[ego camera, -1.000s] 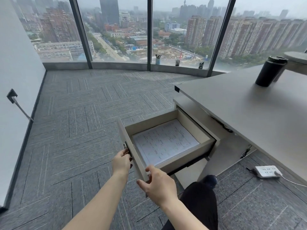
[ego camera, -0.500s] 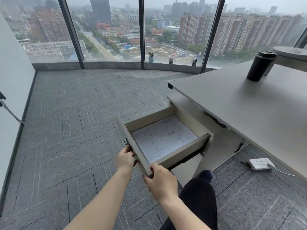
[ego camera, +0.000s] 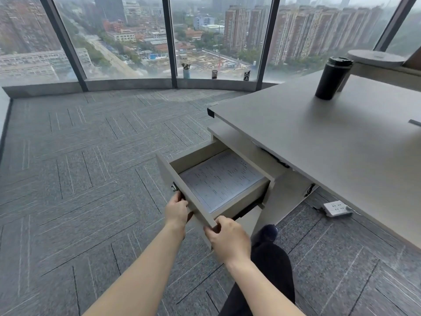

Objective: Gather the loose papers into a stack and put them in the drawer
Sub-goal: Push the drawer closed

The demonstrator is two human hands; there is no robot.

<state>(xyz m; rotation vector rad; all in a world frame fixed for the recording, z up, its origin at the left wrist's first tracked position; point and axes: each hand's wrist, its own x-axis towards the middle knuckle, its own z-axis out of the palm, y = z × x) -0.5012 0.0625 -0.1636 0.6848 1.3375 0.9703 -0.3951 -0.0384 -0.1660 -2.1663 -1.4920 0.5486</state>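
Note:
A beige drawer (ego camera: 182,163) sticks out partway from the cabinet under the grey desk (ego camera: 330,142). Inside it lies a flat stack of printed papers (ego camera: 222,179), partly shaded by the cabinet top. My left hand (ego camera: 176,210) grips the drawer's front panel near its small metal lock (ego camera: 174,187). My right hand (ego camera: 229,239) holds the front panel's near corner, fingers curled over the top edge.
A black tumbler (ego camera: 331,78) stands on the desk's far part beside a round grey stand (ego camera: 376,58). A white power strip (ego camera: 336,208) lies on the carpet under the desk. My dark-trousered knee (ego camera: 271,258) is just right of the drawer. Small pots line the window sill.
The drawer has slid further into the cabinet, with less of the papers showing. Both hands stayed on its front and moved with it.

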